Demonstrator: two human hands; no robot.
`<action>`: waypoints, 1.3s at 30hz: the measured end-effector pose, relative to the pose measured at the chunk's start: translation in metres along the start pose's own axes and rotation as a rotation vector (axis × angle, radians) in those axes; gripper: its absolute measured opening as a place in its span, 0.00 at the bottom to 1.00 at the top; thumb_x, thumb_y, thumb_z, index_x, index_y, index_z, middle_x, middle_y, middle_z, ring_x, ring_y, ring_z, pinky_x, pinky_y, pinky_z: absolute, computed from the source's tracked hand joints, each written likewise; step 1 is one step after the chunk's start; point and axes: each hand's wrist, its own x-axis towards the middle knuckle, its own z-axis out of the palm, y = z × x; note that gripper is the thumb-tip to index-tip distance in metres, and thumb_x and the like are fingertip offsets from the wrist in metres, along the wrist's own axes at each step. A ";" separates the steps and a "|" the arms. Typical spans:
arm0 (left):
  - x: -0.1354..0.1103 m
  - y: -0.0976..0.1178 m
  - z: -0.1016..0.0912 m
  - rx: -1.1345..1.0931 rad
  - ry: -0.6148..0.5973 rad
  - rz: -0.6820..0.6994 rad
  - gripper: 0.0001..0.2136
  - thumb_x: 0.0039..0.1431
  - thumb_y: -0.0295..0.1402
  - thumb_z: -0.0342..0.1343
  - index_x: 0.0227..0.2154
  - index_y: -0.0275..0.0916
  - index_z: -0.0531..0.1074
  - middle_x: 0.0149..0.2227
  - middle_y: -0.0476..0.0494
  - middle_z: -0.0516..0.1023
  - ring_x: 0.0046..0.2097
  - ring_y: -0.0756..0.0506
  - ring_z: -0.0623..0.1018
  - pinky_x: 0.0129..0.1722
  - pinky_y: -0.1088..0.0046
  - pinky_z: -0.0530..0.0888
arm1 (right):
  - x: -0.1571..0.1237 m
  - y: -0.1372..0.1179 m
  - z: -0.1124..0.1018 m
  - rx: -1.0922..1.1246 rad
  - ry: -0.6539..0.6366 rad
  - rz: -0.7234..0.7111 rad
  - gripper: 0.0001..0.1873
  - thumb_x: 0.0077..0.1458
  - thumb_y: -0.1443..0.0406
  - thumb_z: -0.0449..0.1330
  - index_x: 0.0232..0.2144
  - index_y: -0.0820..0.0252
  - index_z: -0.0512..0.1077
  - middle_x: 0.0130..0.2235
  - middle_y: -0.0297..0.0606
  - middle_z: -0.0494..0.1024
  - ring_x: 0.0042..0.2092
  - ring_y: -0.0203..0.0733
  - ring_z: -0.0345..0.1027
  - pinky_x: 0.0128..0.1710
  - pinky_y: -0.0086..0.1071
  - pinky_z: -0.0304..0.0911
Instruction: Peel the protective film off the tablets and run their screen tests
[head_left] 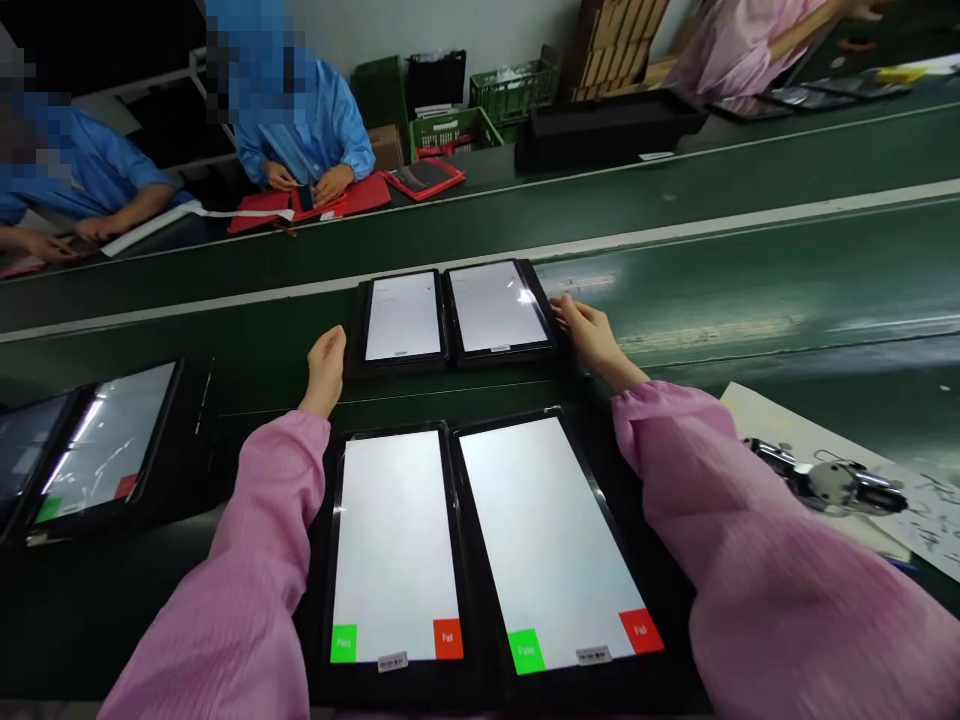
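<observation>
Two tablets with lit white screens, the far left tablet [403, 315] and the far right tablet [499, 305], lie side by side in a black tray [363, 345]. My left hand [325, 368] is closed just left of that tray, with a small gap showing between them. At the tray's right edge, my right hand [589, 335] has its fingers bent against the side, partly hidden. Nearer me, between my forearms, lie two larger-looking tablets, the near left tablet [396, 540] and the near right tablet [551, 540]. Their white screens show green "Pass" and red "Fail" squares.
Another black tray with tablets [120, 430] stands at left. At right are paper sheets [780, 415] and a metal clip-like tool [832, 485]. Across the green conveyor [750, 270], people in blue handle red covers [367, 195]. A pink-sleeved person [742, 45] works at the far right.
</observation>
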 end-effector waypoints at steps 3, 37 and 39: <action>-0.028 0.006 -0.015 0.089 -0.067 0.126 0.24 0.68 0.53 0.54 0.53 0.39 0.77 0.62 0.34 0.76 0.66 0.37 0.73 0.69 0.53 0.67 | -0.017 -0.004 -0.009 -0.100 -0.020 -0.077 0.45 0.59 0.28 0.50 0.46 0.58 0.80 0.50 0.50 0.82 0.57 0.59 0.74 0.61 0.54 0.67; -0.335 0.010 -0.006 0.674 -0.613 1.040 0.16 0.75 0.31 0.54 0.27 0.39 0.66 0.30 0.53 0.70 0.36 0.50 0.70 0.76 0.52 0.43 | -0.162 -0.032 -0.046 -0.285 -0.103 -0.501 0.05 0.66 0.63 0.64 0.35 0.54 0.78 0.43 0.40 0.85 0.47 0.52 0.80 0.49 0.46 0.74; -0.338 0.017 -0.003 0.674 -0.563 1.094 0.14 0.75 0.32 0.54 0.29 0.39 0.70 0.32 0.52 0.74 0.37 0.50 0.72 0.77 0.53 0.44 | -0.190 -0.057 -0.050 -0.300 -0.238 -0.589 0.03 0.69 0.69 0.61 0.41 0.57 0.75 0.41 0.39 0.84 0.43 0.46 0.79 0.43 0.40 0.74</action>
